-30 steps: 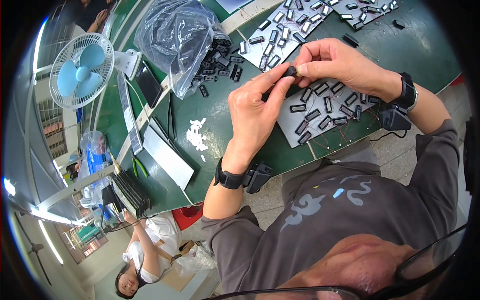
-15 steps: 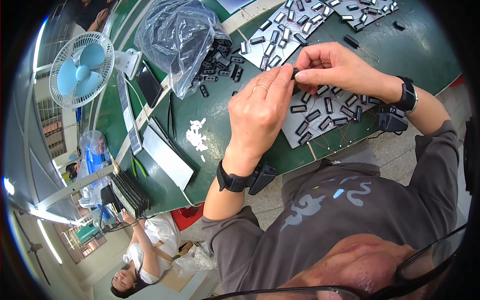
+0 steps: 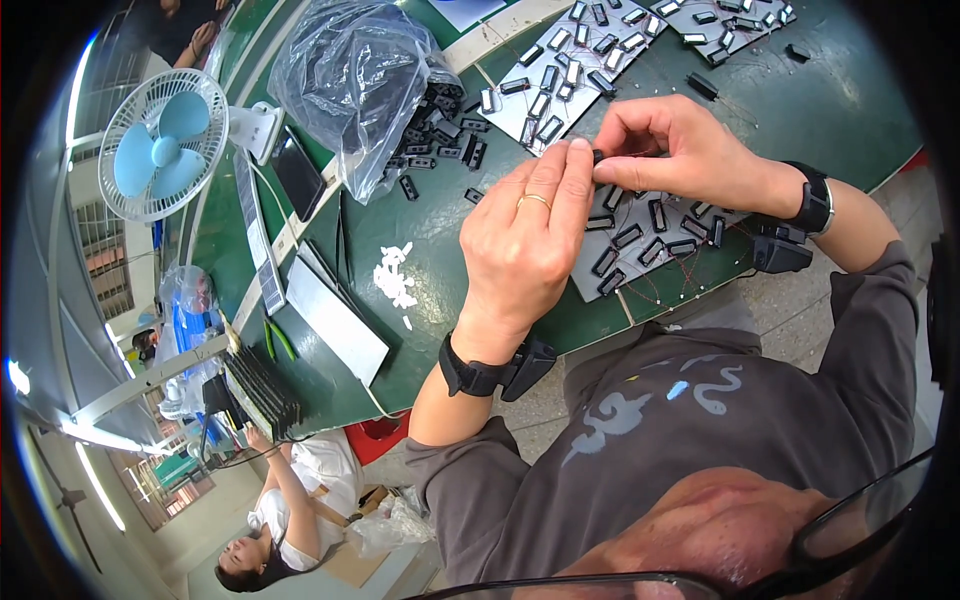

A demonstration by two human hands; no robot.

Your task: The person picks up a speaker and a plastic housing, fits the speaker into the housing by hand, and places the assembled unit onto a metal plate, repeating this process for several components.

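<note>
My left hand (image 3: 522, 235), a ring on one finger, is closed with its fingertips around the left end of a small black plastic part (image 3: 598, 157). My right hand (image 3: 675, 145) pinches the same part between thumb and fingers from the right. Most of the part is hidden by my fingers. Just below, a pale board (image 3: 640, 262) carries several black oblong pieces (image 3: 627, 234) with light faces and thin wires. Another such board (image 3: 520, 108) lies beyond my fingertips. Loose black plastic housings (image 3: 421, 162) lie left of my hands.
A clear bag (image 3: 350, 85) of black parts stands at the far left-middle. White bits (image 3: 395, 275) lie left of my wrist, near a flat grey plate (image 3: 335, 325). A phone (image 3: 297, 172), fan (image 3: 165, 146) and green-handled pliers (image 3: 279, 340) are farther left. Another person (image 3: 290, 510) sits beyond.
Both hands have shifted slightly downward, still together on the black part. The fingers of my right hand have moved a little around it.
</note>
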